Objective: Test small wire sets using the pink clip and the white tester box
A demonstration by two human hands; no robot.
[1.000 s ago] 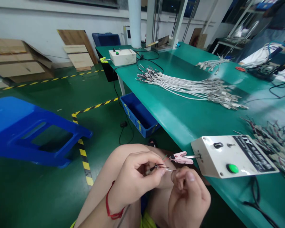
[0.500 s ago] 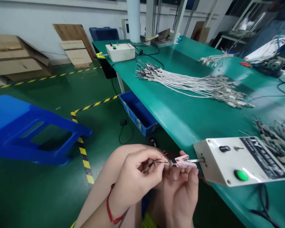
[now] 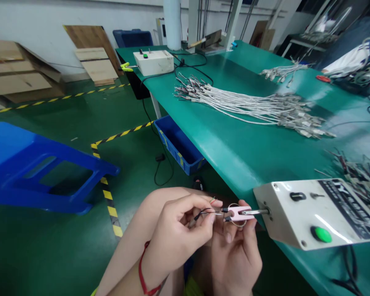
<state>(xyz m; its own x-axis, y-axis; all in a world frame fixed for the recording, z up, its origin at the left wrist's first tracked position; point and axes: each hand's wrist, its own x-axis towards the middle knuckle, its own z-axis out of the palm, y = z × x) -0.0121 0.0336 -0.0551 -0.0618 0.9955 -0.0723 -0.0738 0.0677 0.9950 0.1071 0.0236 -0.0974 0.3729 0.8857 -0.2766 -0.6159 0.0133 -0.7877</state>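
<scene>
My left hand (image 3: 177, 230) pinches a thin wire lead (image 3: 206, 212) with black, red and green ends, its tip at the jaws of a pink clip (image 3: 238, 213). My right hand (image 3: 236, 253) is closed around that pink clip, squeezing it from below. The clip sits on a metal rod sticking out of a white tester box (image 3: 314, 216) with a green button (image 3: 322, 235), which rests on the near corner of the green table (image 3: 234, 139). A red string is tied round my left wrist.
A bundle of white cables (image 3: 252, 109) lies across the table, a smaller bunch (image 3: 280, 72) farther back, and a dark pile of leads (image 3: 362, 172) at right. A second white box (image 3: 154, 61) sits at the far end. A blue bin (image 3: 180, 146) and blue stool (image 3: 39, 168) stand on the floor.
My right hand has gone from pinching the wire end to gripping the pink clip. The wire tip has been brought up to the clip's jaws. The view has shifted slightly.
</scene>
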